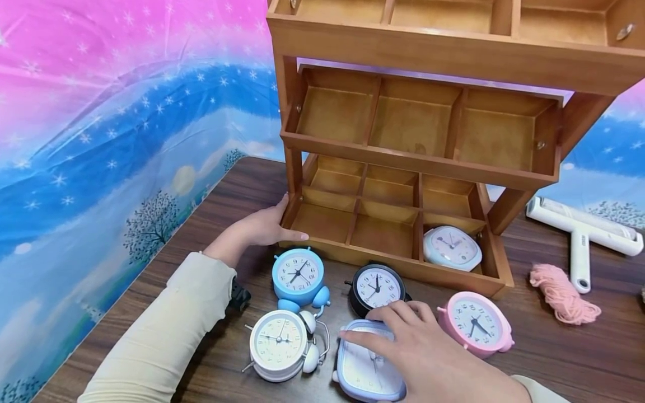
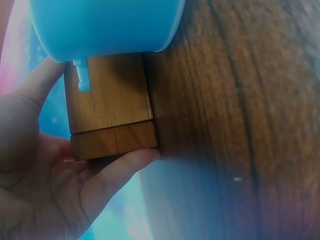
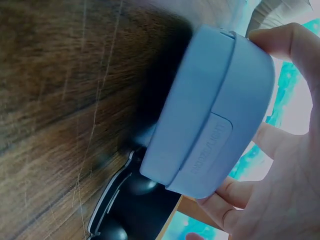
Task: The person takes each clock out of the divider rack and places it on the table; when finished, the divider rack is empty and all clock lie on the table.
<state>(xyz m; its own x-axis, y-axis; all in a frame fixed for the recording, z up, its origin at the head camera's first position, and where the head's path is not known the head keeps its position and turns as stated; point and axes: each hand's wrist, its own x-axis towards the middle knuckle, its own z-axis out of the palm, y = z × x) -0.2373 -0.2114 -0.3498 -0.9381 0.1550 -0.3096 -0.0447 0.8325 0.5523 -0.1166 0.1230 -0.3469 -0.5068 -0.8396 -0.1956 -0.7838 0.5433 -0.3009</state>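
My left hand [image 1: 259, 225] grips the lower left front corner of a wooden display rack [image 1: 322, 242], its thumb along the front; in the left wrist view the fingers [image 2: 117, 175] lie around the wooden end. My right hand [image 1: 428, 347] holds a lavender alarm clock [image 1: 360, 366] by its edges, just above or on the table. In the right wrist view the clock's side [image 3: 220, 115] shows between thumb and fingers. Near the hands stand a light blue twin-bell clock [image 1: 298, 274], a white twin-bell clock [image 1: 279, 344], a black clock [image 1: 377, 288] and a pink clock [image 1: 475, 322].
A pale blue clock [image 1: 452, 248] lies in the rack's bottom right front compartment. On the table [image 1: 242, 190] to the right are a pink yarn skein [image 1: 563, 294] and a white T-shaped roller tool [image 1: 579, 235]. A patterned cloth [image 1: 126, 140] hangs behind.
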